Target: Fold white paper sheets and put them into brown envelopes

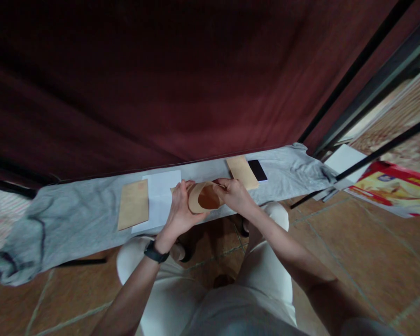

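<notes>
Between my two hands a brown paper envelope bulges out, its mouth spread into a round opening that faces up toward me. My left hand wraps round its left side, thumb along the near edge. At the right rim, the fingers of my right hand pinch the paper. Left of my hands, another brown envelope lies flat, partly over white paper sheets. More brown envelopes lie beyond my right hand, beside a dark phone.
A grey cloth covers the narrow bench under these things. Dark red fabric hangs behind it. To the right are a red and yellow box, a white box and a thin black bar. My knees are close to the bench's near edge.
</notes>
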A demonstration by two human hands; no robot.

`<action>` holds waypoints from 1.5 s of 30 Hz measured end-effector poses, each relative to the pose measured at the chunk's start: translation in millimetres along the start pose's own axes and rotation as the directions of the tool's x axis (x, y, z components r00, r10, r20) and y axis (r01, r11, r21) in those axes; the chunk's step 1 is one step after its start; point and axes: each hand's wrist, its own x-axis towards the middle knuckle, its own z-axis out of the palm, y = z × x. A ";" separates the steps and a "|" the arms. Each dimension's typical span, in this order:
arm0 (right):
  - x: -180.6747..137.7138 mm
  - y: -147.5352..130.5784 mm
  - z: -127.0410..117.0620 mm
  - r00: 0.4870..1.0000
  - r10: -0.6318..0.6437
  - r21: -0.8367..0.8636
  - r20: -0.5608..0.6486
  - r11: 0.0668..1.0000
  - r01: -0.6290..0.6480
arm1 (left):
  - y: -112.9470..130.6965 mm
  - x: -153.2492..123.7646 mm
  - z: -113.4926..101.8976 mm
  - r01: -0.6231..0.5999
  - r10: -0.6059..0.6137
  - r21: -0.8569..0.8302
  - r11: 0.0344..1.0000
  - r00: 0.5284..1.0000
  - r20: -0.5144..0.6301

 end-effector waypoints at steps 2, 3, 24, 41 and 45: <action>4.9 14.2 11.0 1.000 0.023 0.086 0.017 0.996 -0.024 | -9.4 5.4 -8.7 -0.024 0.019 0.092 0.995 0.998 0.057; 6.9 24.0 17.0 0.999 0.040 0.131 0.019 0.990 -0.042 | -15.0 8.6 -12.7 -0.033 0.019 0.148 0.988 0.995 0.098; 22.9 195.8 110.5 0.998 0.067 -0.157 -0.018 0.985 -0.069 | -161.0 42.6 33.5 0.102 -0.322 0.453 0.886 0.836 0.443; 31.5 213.3 143.1 0.968 -0.102 -0.530 0.228 0.821 0.211 | -199.6 35.5 49.0 0.186 -0.402 0.443 0.877 0.789 0.464; 30.8 213.6 141.8 0.969 -0.091 -0.530 0.231 0.823 0.204 | -201.3 33.4 43.2 0.190 -0.413 0.457 0.869 0.789 0.456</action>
